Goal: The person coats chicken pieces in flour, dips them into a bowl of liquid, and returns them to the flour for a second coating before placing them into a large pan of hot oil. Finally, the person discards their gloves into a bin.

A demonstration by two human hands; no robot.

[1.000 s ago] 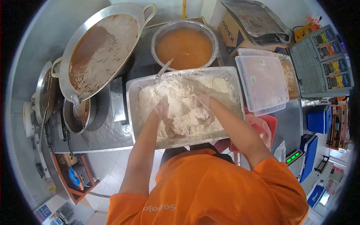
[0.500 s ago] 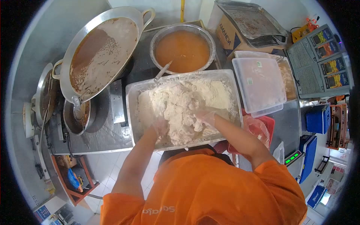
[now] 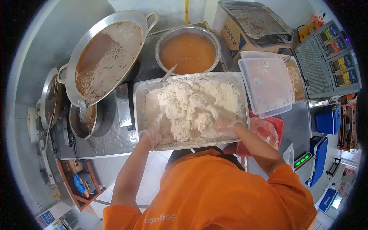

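Note:
A large metal tray (image 3: 245, 100) holds a heap of lumpy, flour-coated pieces (image 3: 188, 109); what lies under the coating is hidden. Loose pale flour (image 3: 225, 92) is banked at the far right of the tray. My left hand (image 3: 153, 132), in a clear plastic glove, is inside the near left side of the tray, its dusted fingers stretched out beside the heap. My right hand (image 3: 225, 124), also gloved, touches the right flank of the heap with its fingers apart, the tips partly hidden in flour.
Behind the tray stands a bowl of orange-brown liquid (image 3: 188, 50) with a utensil handle (image 3: 168, 73). A wide pan of brown liquid (image 3: 96, 73) and a pot (image 3: 82, 132) are at left. Right are lidded plastic containers (image 3: 266, 84), a red basket (image 3: 280, 128) and a box (image 3: 232, 34).
Both hands have drawn back from the middle of the heap, the left toward the left wall, the right further right. The heap has shifted shape, and the camera view has moved slightly.

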